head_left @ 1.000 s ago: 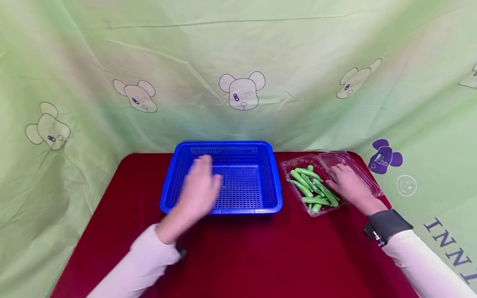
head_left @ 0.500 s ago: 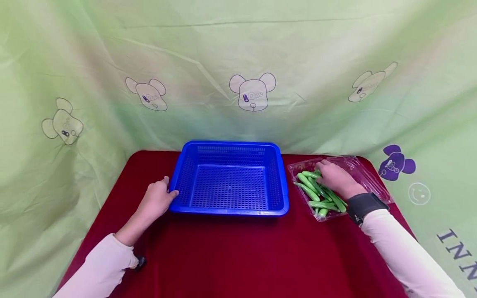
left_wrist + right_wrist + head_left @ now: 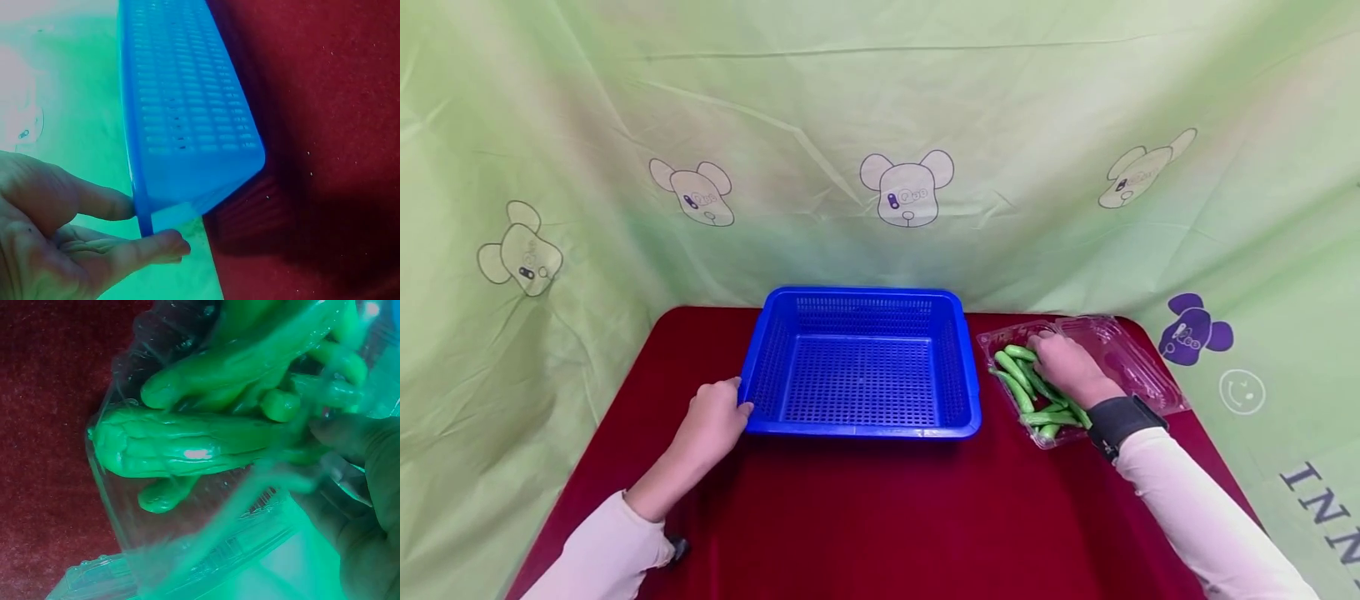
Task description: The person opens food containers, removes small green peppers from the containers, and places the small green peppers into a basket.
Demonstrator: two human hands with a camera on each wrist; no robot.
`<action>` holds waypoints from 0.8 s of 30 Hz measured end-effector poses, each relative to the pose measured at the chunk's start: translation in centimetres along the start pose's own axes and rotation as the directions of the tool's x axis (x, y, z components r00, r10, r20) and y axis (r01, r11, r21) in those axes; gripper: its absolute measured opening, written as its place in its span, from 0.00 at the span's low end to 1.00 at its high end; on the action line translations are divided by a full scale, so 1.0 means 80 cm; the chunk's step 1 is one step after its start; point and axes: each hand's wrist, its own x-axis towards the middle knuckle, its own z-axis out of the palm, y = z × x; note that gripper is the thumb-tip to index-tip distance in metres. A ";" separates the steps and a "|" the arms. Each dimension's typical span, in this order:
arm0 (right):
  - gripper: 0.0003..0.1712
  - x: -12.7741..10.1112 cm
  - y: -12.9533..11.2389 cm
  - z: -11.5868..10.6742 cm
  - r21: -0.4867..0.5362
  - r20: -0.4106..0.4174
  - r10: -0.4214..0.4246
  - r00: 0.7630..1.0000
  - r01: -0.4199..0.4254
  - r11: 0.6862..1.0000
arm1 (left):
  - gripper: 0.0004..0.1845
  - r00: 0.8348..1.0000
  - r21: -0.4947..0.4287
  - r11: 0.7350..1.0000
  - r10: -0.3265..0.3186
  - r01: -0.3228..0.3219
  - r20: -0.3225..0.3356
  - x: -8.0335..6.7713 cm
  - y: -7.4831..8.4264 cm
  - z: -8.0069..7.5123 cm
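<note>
The left hand (image 3: pixel 711 421) was waving over the blue basket (image 3: pixel 859 363) a moment ago. Now it has come down to the basket's near left corner. Its thumb and fingers (image 3: pixel 153 245) pinch the rim there, with the thumb on one side and a finger on the other. The basket has not moved much; it sits in the middle of the table.

The right hand (image 3: pixel 1066 367) was at the far side of the clear box (image 3: pixel 1138 367). Now it has slid over the green peppers (image 3: pixel 1018 379) inside the box (they are long and shiny). Its fingers are curled down among them, but I cannot tell if they grip one. The box sits just to the right of the basket, with its lid open.

The table (image 3: pixel 880 517) has a dark red cloth. Behind it hangs a light green sheet (image 3: pixel 880 108) with little bear faces on it.
</note>
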 end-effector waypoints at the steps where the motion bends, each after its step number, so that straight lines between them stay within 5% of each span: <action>1: 0.05 -0.001 0.000 -0.001 0.002 -0.001 0.007 1.000 -0.007 1.000 | 0.22 1.000 0.007 1.000 0.015 -0.015 -0.006 -0.001 -0.001 0.001; 4: 0.06 -0.002 0.000 -0.002 0.018 -0.007 0.016 1.000 -0.016 1.000 | 0.21 0.992 0.049 0.992 0.120 -0.119 -0.031 -0.003 -0.004 0.003; 6: 0.07 -0.003 0.000 -0.004 0.030 -0.012 0.009 1.000 -0.009 1.000 | 0.19 0.971 0.077 0.969 0.236 -0.234 -0.028 -0.005 -0.008 0.002; 8: 0.09 -0.002 0.001 -0.006 0.044 -0.014 0.003 1.000 -0.002 0.999 | 0.18 0.931 0.073 0.929 0.363 -0.364 0.021 -0.008 -0.014 -0.004; 12: 0.10 0.002 0.003 -0.018 0.085 -0.006 0.021 1.000 -0.020 0.996 | 0.19 0.821 0.028 0.836 0.530 -0.547 0.211 -0.012 -0.026 -0.019; 14: 0.11 0.006 0.003 -0.026 0.104 -0.009 0.048 0.999 -0.047 0.993 | 0.22 0.778 0.054 0.797 0.568 -0.601 0.268 -0.015 -0.029 -0.025; 16: 0.12 0.009 0.001 -0.034 0.119 -0.015 0.070 0.997 -0.068 0.991 | 0.25 0.754 0.121 0.757 0.594 -0.642 0.281 -0.016 -0.032 -0.026; 20: 0.12 0.018 -0.010 -0.047 0.172 -0.012 0.071 0.997 -0.068 0.983 | 0.28 0.724 0.268 0.672 0.642 -0.690 0.253 -0.020 -0.037 -0.023; 23: 0.13 0.034 -0.024 -0.057 0.176 -0.008 0.021 1.000 -0.019 0.984 | 0.28 0.687 0.372 0.589 0.688 -0.718 0.236 -0.019 -0.041 -0.021; 24: 0.13 0.042 -0.031 -0.062 0.176 -0.011 0.003 1.000 -0.001 0.984 | 0.27 0.685 0.386 0.580 0.691 -0.717 0.232 -0.019 -0.042 -0.021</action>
